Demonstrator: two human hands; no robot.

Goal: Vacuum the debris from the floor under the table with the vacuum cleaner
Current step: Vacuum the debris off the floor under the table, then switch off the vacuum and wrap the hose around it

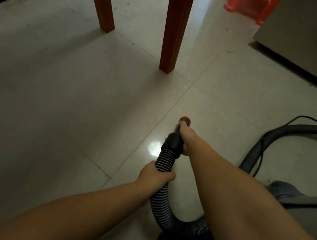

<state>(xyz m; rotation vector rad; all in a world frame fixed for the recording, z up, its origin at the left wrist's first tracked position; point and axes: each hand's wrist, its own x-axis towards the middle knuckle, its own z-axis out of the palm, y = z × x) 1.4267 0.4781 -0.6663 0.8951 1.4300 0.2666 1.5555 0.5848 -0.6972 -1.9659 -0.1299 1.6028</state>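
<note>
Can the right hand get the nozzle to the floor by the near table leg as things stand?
Probably yes. The right hand grips the nozzle, the left hand holds the hose, and the tiles up to the near table leg look bare. How much hose slack is left cannot be told.

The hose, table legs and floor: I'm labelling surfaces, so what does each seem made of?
The hose looks like flexible black plastic, ribbed with pale rings, and it bends in a loop. The table legs look like reddish-brown varnished wood, though no grain is clear. The floor seems glazed ceramic tile: grout lines and a glossy light reflection show.
</note>
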